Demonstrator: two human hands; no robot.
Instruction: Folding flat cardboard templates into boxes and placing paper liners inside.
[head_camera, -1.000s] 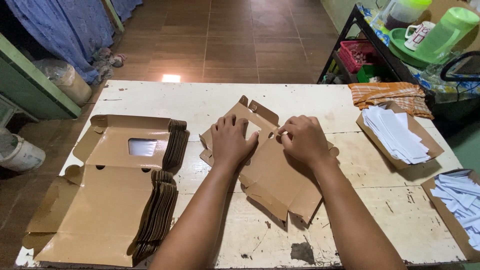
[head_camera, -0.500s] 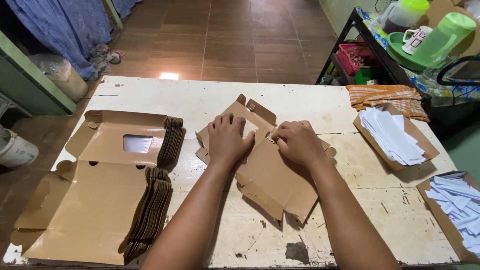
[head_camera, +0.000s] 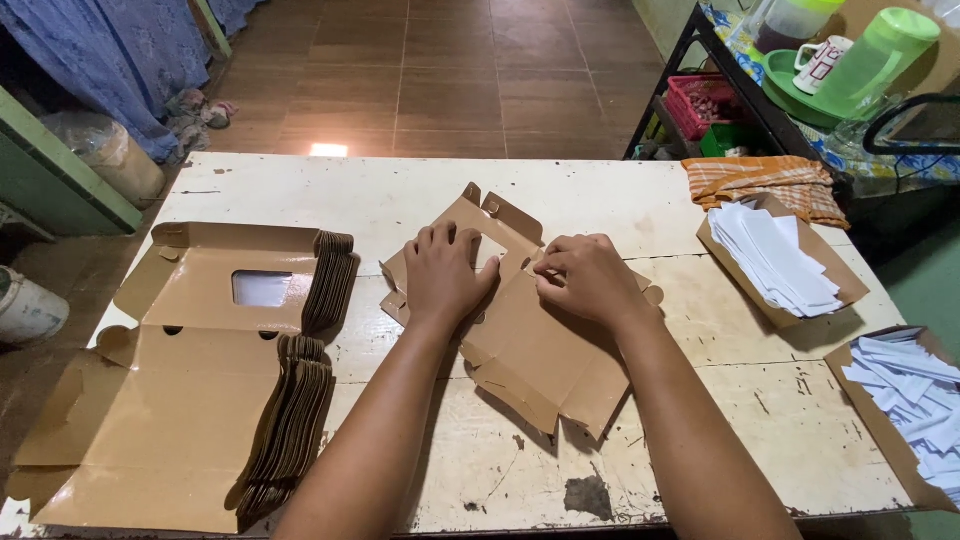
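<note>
My left hand (head_camera: 443, 272) lies flat, fingers spread, pressing on the window panel of a brown cardboard box blank (head_camera: 535, 345) in the middle of the white bench (head_camera: 620, 195); my right hand (head_camera: 585, 278) is curled just beside it, fingertips pinching at a small flap near the window edge, though I cannot tell exactly what they grip; the blank lies unfolded, its near flaps tilted up off the bench. I judge that the thin flap could crease or tear if I pull too hard, and the blank could skid on the worn paint if my left hand eases its pressure. To my left sits a stack of flat box blanks (head_camera: 200, 400), well apart from my hands. On the right, an open cardboard tray (head_camera: 838, 290) holds a pile of white paper strips (head_camera: 775, 255); a second tray (head_camera: 880, 425) at the near right corner holds more white strips (head_camera: 915, 390); an orange striped cloth (head_camera: 760, 178) lies behind the first tray.
</note>
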